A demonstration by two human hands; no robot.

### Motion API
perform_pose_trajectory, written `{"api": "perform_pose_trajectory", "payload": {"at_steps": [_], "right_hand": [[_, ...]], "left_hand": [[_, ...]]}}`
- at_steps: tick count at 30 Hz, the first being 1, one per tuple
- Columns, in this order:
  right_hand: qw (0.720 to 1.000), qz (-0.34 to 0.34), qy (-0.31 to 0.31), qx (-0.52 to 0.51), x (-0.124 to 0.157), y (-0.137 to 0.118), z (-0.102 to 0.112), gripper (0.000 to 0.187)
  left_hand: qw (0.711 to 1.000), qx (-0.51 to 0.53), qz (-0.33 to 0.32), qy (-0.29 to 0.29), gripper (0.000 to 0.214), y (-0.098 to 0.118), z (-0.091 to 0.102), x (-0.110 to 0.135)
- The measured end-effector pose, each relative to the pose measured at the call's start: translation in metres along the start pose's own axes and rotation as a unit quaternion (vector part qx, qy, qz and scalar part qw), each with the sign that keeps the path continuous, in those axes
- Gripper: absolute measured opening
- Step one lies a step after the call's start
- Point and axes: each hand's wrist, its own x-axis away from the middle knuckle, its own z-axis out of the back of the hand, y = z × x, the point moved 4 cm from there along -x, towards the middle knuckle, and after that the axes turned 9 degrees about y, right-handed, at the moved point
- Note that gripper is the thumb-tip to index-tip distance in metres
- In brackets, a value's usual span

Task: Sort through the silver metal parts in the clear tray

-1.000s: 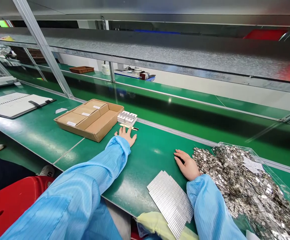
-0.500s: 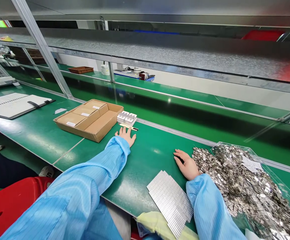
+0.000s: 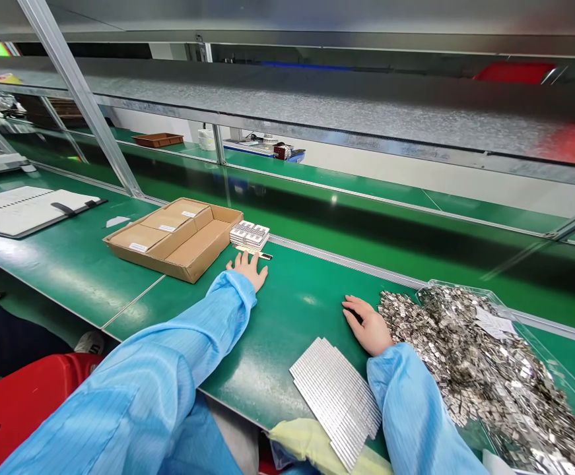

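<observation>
Through the head view, my left hand (image 3: 247,269) lies open and empty on the green worktop (image 3: 307,297), fingertips just short of a stack of printed cards (image 3: 250,233) at the far edge, beside a cardboard tray (image 3: 188,249). My right hand (image 3: 369,326) rests open and empty, just beside metal pieces (image 3: 465,356) heaped in a clear tray (image 3: 458,287) at the right; a silver bar sheet (image 3: 335,399) lies near the front edge.

Left hand (image 3: 247,269) on green bench (image 3: 302,284), right hand (image 3: 369,326) beside metal pieces (image 3: 465,369)
</observation>
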Motion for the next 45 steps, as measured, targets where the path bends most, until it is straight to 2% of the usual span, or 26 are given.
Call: {"api": "perform_pose_trajectory", "payload": {"at_steps": [10, 20, 45], "right_hand": [[1.000, 0.010, 0.007, 0.001, 0.0004, -0.0009, 0.0003, 0.062], [1.000, 0.020, 0.013, -0.004, -0.0008, -0.0030, 0.0020, 0.058], [1.000, 0.016, 0.013, -0.002, 0.0006, -0.0027, -0.0008, 0.060]], "left_hand": [[1.000, -0.006, 0.006, -0.014, 0.065, -0.0017, -0.0001, -0.0004], [1.000, -0.002, 0.003, 0.009, 0.065, -0.0023, -0.0077, -0.0037], [1.000, -0.013, 0.001, 0.009, 0.065, -0.0019, -0.0040, -0.0017]]}}
